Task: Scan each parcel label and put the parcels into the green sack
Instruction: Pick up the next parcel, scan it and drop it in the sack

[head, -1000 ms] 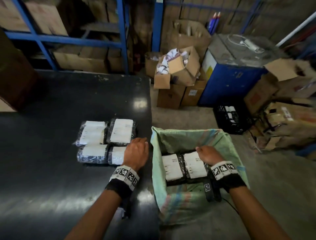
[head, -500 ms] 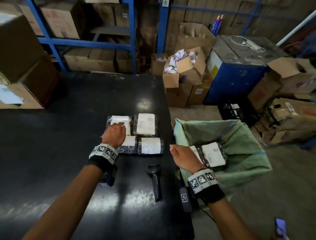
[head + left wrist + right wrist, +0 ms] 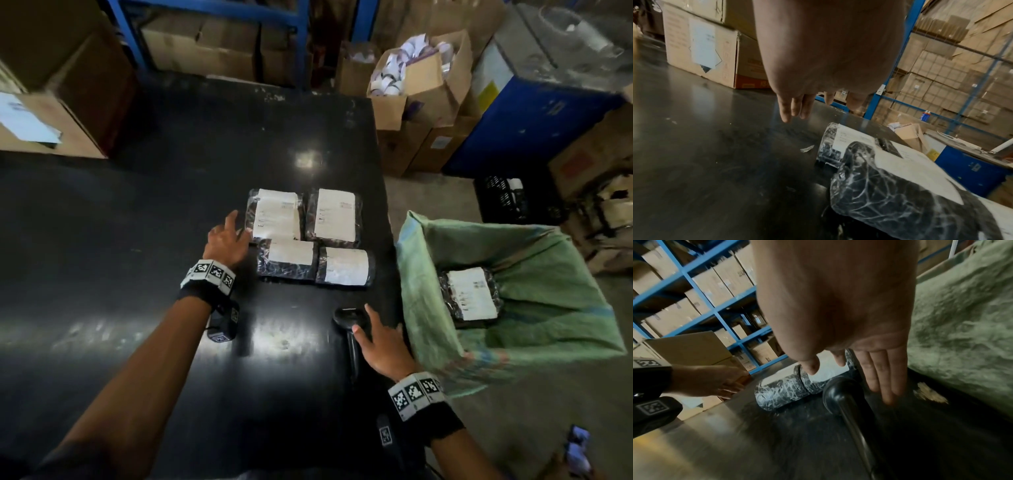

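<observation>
Several black-wrapped parcels with white labels lie in a block on the black table: far-left parcel, far-right parcel, near parcels. My left hand is open, fingers spread, just left of the far-left parcel; the left wrist view shows its fingers straight above the table beside the parcels. A black handheld scanner lies near the table's right edge. My right hand hovers open over its handle, fingers straight, not curled round the scanner. One parcel lies inside the green sack.
A large cardboard box stands on the table's far left corner. Blue shelving with cartons lies behind. Open cartons, a blue cabinet and a black crate crowd the floor beyond the sack.
My left hand has come off the far-left parcel and opened beside it. My right hand has moved left from the sack's edge to above the scanner.
</observation>
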